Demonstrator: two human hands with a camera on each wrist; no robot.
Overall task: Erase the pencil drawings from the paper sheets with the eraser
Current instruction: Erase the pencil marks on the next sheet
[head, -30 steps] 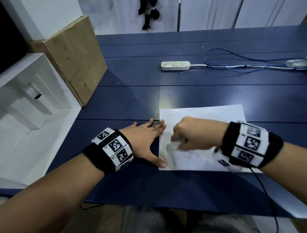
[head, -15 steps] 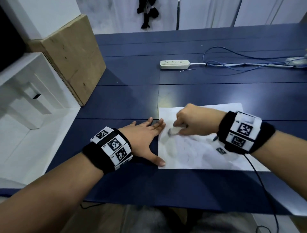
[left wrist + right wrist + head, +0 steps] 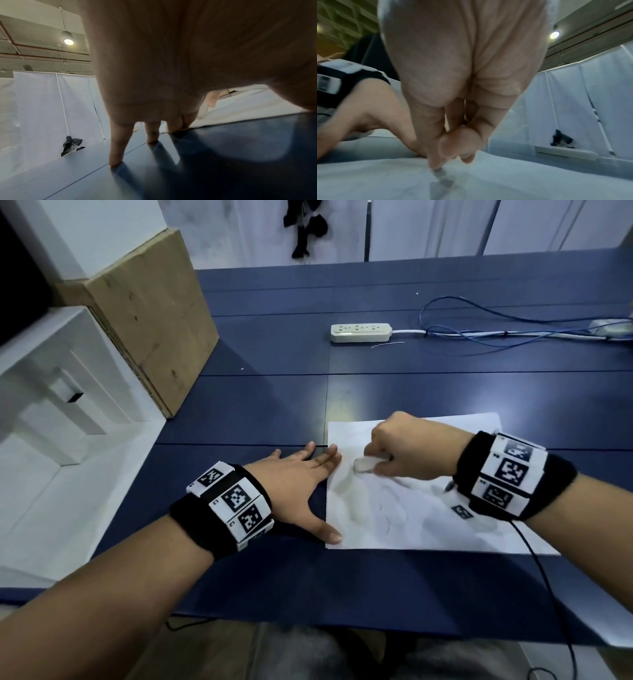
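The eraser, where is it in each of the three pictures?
Head view: the eraser is near the sheet's upper left, pinched by the right hand on the paper sheet.
Left wrist view: not clearly visible; only the paper sheet shows beyond the palm.
Right wrist view: low centre, a greyish blurred eraser under the fingers.
Shared landmark: the black bow on the white screen.

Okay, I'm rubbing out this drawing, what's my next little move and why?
Probably stroke the eraser back toward you across the paper. Your right hand pinches it near the sheet's far left, and faint pencil lines show nearer you. Keep the left hand flat at the paper's left edge to steady it.
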